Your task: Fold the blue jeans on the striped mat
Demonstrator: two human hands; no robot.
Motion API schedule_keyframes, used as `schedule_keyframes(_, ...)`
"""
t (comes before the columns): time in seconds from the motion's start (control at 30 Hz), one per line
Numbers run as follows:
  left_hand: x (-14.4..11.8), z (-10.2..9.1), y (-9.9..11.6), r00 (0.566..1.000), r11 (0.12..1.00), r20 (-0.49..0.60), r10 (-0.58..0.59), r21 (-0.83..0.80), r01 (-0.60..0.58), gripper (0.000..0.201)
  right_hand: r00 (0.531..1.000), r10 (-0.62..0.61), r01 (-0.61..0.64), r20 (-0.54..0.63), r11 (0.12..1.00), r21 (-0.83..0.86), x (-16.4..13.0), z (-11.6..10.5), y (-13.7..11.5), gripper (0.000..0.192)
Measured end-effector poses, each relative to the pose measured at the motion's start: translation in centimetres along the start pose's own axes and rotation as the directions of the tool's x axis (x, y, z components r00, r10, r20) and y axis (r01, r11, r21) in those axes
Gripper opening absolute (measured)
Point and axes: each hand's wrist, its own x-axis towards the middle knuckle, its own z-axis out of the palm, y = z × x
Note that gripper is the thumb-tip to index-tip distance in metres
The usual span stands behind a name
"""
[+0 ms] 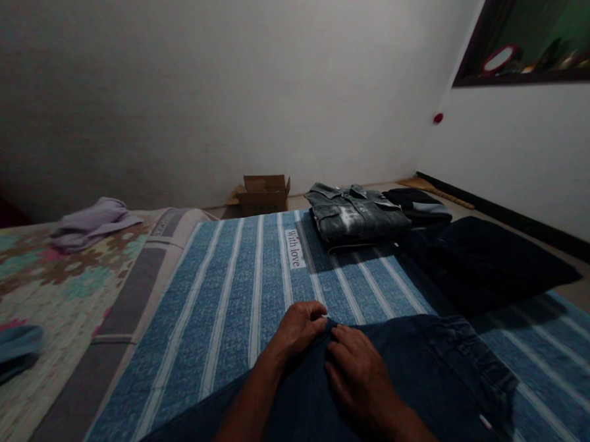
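Dark blue trousers (415, 372) lie across the striped blue sheet (232, 284), their gathered waistband towards the right. My left hand (302, 327) pinches the far edge of the cloth between thumb and fingers. Close beside it, my right hand (359, 366) has its fingers curled on the same edge, the thumb hidden. Part of the trousers runs under my forearms and out at the bottom of the view.
Beyond my hands sit a folded grey denim jacket (357, 214) and dark folded clothes (485, 257). A cardboard box (263, 193) stands by the wall. To the left, a lilac cloth (94, 224) and a blue-grey garment (3, 357) lie on a flowered cover (68, 295).
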Motion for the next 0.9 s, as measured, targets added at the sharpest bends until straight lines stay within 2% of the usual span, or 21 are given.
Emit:
schedule_keyframes(0.23, 0.02, -0.26, 0.12, 0.996, 1.0, 0.091, 0.009, 0.009, -0.01, 0.021, 1.0, 0.006, -0.006, 0.006, 1.0, 0.014, 0.02, -0.15, -0.05, 0.017)
schedule_keyframes(0.43, -0.1, -0.14, 0.28, 0.997, 1.0, 0.07, -0.014, 0.001, 0.014, 0.02, 1.0, 0.003, -0.003, -0.015, 1.0, 0.023, 0.06, -0.23, -0.07, 0.017)
schedule_keyframes(0.9, -0.34, -0.14, 0.89, 1.0, 1.0, 0.02, 0.011, 0.005, -0.011, 0.017, 1.0, 0.007, -0.006, -0.027, 1.0, 0.028, 0.05, -0.21, -0.12, 0.019)
